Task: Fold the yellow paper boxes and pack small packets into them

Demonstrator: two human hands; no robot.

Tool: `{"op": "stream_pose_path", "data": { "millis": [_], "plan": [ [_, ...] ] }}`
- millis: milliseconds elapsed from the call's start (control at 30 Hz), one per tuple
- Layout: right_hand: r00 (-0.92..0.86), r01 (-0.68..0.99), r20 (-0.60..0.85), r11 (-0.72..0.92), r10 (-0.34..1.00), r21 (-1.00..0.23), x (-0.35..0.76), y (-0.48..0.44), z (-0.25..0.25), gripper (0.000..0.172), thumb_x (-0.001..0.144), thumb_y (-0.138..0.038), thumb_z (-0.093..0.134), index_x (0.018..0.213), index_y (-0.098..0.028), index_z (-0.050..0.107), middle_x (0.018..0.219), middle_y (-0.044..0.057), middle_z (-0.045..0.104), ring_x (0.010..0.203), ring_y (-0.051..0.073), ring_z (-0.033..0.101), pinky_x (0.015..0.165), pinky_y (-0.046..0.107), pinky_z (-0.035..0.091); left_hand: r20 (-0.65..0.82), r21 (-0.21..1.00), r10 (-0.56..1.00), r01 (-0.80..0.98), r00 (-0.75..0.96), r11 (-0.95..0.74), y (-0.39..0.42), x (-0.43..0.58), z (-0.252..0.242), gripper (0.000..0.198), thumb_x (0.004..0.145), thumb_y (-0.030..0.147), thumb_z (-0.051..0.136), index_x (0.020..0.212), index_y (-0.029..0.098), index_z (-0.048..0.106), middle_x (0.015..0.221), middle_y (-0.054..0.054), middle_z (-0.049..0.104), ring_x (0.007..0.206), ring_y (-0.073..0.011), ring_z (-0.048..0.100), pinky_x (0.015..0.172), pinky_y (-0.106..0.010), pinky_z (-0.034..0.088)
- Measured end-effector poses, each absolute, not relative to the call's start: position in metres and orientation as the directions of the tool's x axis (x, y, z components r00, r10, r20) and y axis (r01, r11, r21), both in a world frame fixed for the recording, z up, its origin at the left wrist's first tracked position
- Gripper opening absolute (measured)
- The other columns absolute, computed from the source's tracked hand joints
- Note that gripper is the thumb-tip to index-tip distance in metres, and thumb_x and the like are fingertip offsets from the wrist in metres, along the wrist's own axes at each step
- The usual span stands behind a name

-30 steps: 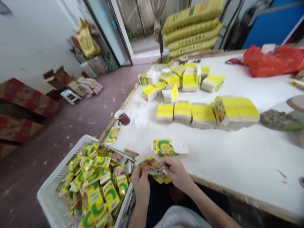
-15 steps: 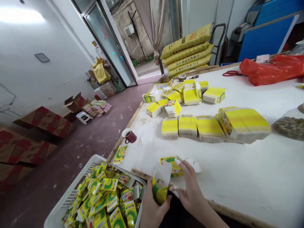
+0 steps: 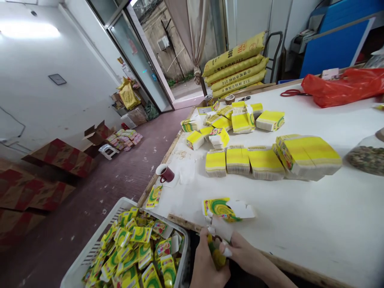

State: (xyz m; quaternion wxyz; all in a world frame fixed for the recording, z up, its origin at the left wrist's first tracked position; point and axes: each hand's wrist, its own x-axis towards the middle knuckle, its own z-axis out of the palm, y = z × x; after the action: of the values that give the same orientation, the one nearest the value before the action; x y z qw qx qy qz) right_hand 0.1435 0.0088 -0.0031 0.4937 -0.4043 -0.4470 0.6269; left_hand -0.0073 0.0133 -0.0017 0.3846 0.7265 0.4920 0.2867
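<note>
We record the held carton and flat carton as yellow with green swirls, on a white worktop. We note yellow-faced stacks, a maroon mug, a red bag, a white crate.

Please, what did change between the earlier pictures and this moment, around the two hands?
The right hand has drawn back from the flat cartons on the table and joined the left hand on the small yellow-green box at the table edge; both now pinch it. The flat cartons, the red mug, the white basket of boxes and the yellow stacks lie as before.
</note>
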Motion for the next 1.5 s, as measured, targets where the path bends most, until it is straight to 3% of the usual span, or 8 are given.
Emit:
{"op": "stream_pose_path", "data": {
  "millis": [200, 367, 700, 900, 1000, 1267, 1400, 1500],
  "plan": [
    [-0.042, 0.208, 0.163, 0.169, 0.986, -0.963, 0.146, 0.008, -0.026, 0.06, 0.089, -0.014, 0.04, 0.148, -0.025, 0.051, 0.153, 0.011, 0.05, 0.145, 0.027, 0.043, 0.12, 0.053, 0.033, 0.188, 0.715, 0.957, 0.637, 0.221, -0.288, 0.016, -0.011, -0.021, 0.071, 0.068, 0.012, 0.057, 0.136, 0.014, 0.036, 0.134, -0.021, 0.055, 0.128, -0.0346, 0.055, 0.109, -0.054, 0.043],
    [-0.229, 0.367, 0.188, 0.264, 0.955, -0.892, 0.151, 0.007, -0.009, 0.073, 0.084, -0.01, 0.055, 0.154, -0.019, 0.037, 0.162, 0.019, 0.029, 0.148, 0.032, 0.036, 0.116, 0.049, 0.04, 0.242, 0.62, 0.908, 0.665, 0.342, -0.416, 0.03, -0.025, 0.004, 0.047, 0.071, 0.015, 0.063, 0.117, 0.02, 0.053, 0.109, -0.011, 0.066, 0.101, -0.0297, 0.065, 0.088, -0.046, 0.054],
    [-0.464, 0.348, 0.179, 0.365, 0.868, -0.864, 0.192, 0.012, 0.012, 0.025, 0.093, -0.011, 0.052, 0.112, -0.021, 0.065, 0.132, 0.015, 0.055, 0.141, 0.028, 0.043, 0.112, 0.051, 0.043, 0.107, 0.364, 0.9, 0.826, 0.423, -0.431, 0.031, -0.013, 0.027, 0.055, 0.075, 0.052, 0.078, 0.113, 0.019, 0.058, 0.105, -0.009, 0.068, 0.102, -0.0308, 0.064, 0.089, -0.044, 0.043],
    [-0.258, 0.317, 0.254, 0.33, 0.932, -0.889, 0.175, 0.013, 0.0, 0.048, 0.09, -0.011, 0.048, 0.137, -0.017, 0.042, 0.15, 0.022, 0.038, 0.148, 0.031, 0.031, 0.115, 0.057, 0.037, 0.246, 0.269, 0.934, 0.907, 0.26, -0.323, 0.026, 0.006, 0.023, 0.049, 0.075, 0.041, 0.075, 0.115, 0.017, 0.059, 0.105, -0.013, 0.065, 0.098, -0.0332, 0.06, 0.089, -0.045, 0.04],
    [-0.225, 0.275, 0.254, 0.312, 0.94, -0.91, 0.17, 0.014, -0.005, 0.065, 0.09, -0.019, 0.054, 0.149, -0.017, 0.026, 0.15, 0.022, 0.04, 0.144, 0.031, 0.038, 0.116, 0.056, 0.035, 0.229, 0.31, 0.941, 0.897, 0.251, -0.315, 0.027, 0.006, 0.02, 0.049, 0.076, 0.041, 0.073, 0.117, 0.017, 0.058, 0.108, -0.014, 0.064, 0.102, -0.0343, 0.059, 0.091, -0.046, 0.039],
    [-0.161, 0.314, 0.245, 0.285, 0.956, -0.906, 0.154, 0.019, -0.01, 0.059, 0.09, -0.023, 0.057, 0.145, -0.015, 0.037, 0.147, 0.024, 0.041, 0.141, 0.034, 0.039, 0.113, 0.058, 0.039, 0.153, 0.501, 0.962, 0.821, 0.228, -0.274, 0.034, -0.014, 0.01, 0.051, 0.07, 0.037, 0.077, 0.115, 0.017, 0.061, 0.108, -0.014, 0.069, 0.105, -0.0348, 0.063, 0.1, -0.05, 0.041],
    [0.149, 0.449, 0.215, 0.128, 0.965, -0.884, 0.172, 0.029, -0.022, 0.049, 0.084, -0.025, 0.067, 0.129, -0.02, 0.05, 0.129, 0.017, 0.052, 0.123, 0.034, 0.051, 0.107, 0.056, 0.044, 0.146, 0.863, 0.971, 0.504, -0.191, -0.031, 0.043, -0.055, 0.005, 0.062, 0.074, 0.051, 0.076, 0.122, 0.018, 0.054, 0.117, -0.012, 0.066, 0.11, -0.028, 0.065, 0.1, -0.043, 0.048],
    [0.297, 0.529, 0.168, -0.016, 0.94, -0.849, 0.191, 0.04, -0.038, 0.023, 0.081, -0.023, 0.072, 0.101, -0.023, 0.059, 0.107, 0.011, 0.054, 0.114, 0.035, 0.052, 0.104, 0.06, 0.042, 0.164, 0.941, 0.857, 0.338, -0.489, 0.013, 0.049, -0.088, 0.003, 0.071, 0.082, 0.056, 0.068, 0.135, 0.018, 0.038, 0.142, -0.016, 0.051, 0.135, -0.0258, 0.05, 0.115, -0.041, 0.038]
  ]
}}
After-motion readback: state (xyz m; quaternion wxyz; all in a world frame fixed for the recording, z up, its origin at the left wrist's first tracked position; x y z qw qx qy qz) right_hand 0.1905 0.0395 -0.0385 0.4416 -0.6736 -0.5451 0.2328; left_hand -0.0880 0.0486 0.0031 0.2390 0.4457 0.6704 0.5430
